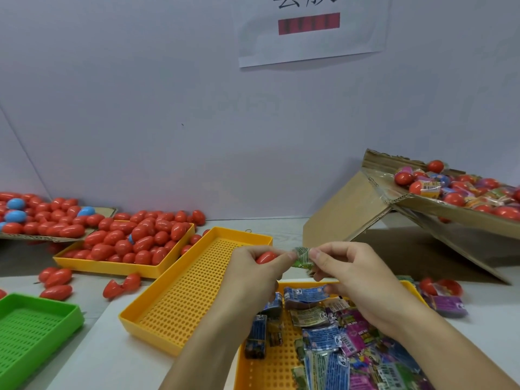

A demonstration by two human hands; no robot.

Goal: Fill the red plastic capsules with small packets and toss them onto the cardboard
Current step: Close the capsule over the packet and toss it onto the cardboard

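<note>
Above the near yellow tray (413, 285) of small packets (351, 339), both hands meet at the middle of the view. The left hand (253, 274) curls its fingers round a red capsule (266, 257), of which only part shows between the fingers and thumb. The right hand (349, 277) pinches a small green packet (301, 257) between thumb and forefinger, and the packet's left end touches the left hand's fingertips beside the capsule. Whether the packet has entered the capsule cannot be told.

Left of the hands lies an empty perforated yellow tray (194, 288), set at an angle on the tabletop (92, 347). Behind it, a third yellow tray (112, 267) is heaped with red capsules (140, 240). Further left, a flat cardboard sheet (109, 211) carries more red capsules and a few blue ones (15, 216). Several loose capsules (56, 278) lie on the tabletop near a green tray (36, 327) at the lower left; one of them lies opened in two joined halves (121, 285).

At the right, a tilted cardboard box (351, 212) holds filled capsules mixed with packets, and an open capsule (441, 287) and a purple packet (447, 305) lie just beside the near tray. A white paper sign (309, 32) hangs on the wall behind.
</note>
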